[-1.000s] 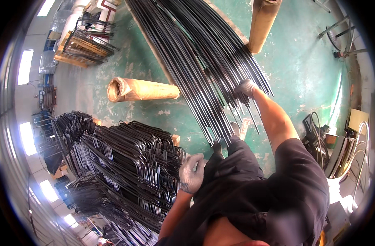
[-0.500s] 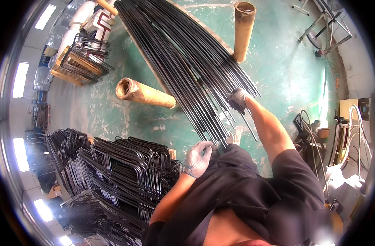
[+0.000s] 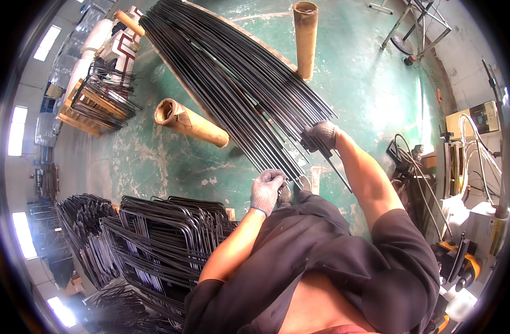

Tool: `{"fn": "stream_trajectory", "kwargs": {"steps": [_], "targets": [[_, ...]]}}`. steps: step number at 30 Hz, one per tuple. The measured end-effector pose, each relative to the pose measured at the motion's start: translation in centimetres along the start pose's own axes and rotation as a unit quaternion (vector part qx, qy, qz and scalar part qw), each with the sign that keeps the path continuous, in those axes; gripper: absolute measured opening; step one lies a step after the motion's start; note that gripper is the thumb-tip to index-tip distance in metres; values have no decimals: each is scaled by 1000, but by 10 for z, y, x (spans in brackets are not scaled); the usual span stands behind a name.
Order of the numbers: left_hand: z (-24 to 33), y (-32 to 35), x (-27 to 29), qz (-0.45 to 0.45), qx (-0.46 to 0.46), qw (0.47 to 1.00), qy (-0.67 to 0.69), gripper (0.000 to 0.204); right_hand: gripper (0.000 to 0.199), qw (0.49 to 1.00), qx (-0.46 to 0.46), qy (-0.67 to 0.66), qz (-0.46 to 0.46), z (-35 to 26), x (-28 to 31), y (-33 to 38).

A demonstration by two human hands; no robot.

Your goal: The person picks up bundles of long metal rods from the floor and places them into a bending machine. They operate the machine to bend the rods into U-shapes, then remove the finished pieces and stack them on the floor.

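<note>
Long black metal rods (image 3: 227,72) lie in a wide bundle running from the far left towards me, their near ends uneven. My right hand (image 3: 322,136), in a knit work glove, is closed at the right side of the near ends. One black rod (image 3: 339,174) runs from under its fingers and juts out past the others towards me. My gloved left hand (image 3: 267,190) is beside the left near ends, fingers curled together. Whether a rod end sits in that hand is too small to tell.
Upright cardboard tubes flank the bundle, one at the right (image 3: 305,42) and one leaning at the left (image 3: 191,122). Bent black metal frames (image 3: 160,234) are stacked at the lower left. A machine with white hoses (image 3: 471,139) stands right; a wheeled metal stand (image 3: 416,33) is at far right.
The head view has shifted slightly. My left hand has moved forward to the rod ends, its fingers curling in. My right hand and the jutting rod have come a little towards me.
</note>
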State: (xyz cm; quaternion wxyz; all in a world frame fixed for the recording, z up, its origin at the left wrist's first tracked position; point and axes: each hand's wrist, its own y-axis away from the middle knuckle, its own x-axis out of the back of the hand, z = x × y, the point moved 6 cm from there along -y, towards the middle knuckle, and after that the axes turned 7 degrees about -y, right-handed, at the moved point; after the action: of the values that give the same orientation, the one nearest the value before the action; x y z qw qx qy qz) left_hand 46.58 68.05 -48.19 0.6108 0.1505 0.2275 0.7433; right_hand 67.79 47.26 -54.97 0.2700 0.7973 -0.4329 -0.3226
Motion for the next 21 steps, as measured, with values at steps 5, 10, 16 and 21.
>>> {"fn": "stream_trajectory", "kwargs": {"steps": [5, 10, 16, 21], "targets": [[-4, 15, 11, 35, 30, 998, 38, 14, 45, 1000, 10, 2, 1, -2, -5, 7], [-15, 26, 23, 59, 29, 994, 87, 16, 44, 992, 13, 106, 62, 3, -5, -7], [-18, 21, 21, 52, 32, 997, 56, 16, 42, 991, 11, 122, 61, -2, -25, 14], [-19, 0, 8, 6, 43, 998, 49, 16, 40, 990, 6, 114, 78, 10, -25, 63]]}}
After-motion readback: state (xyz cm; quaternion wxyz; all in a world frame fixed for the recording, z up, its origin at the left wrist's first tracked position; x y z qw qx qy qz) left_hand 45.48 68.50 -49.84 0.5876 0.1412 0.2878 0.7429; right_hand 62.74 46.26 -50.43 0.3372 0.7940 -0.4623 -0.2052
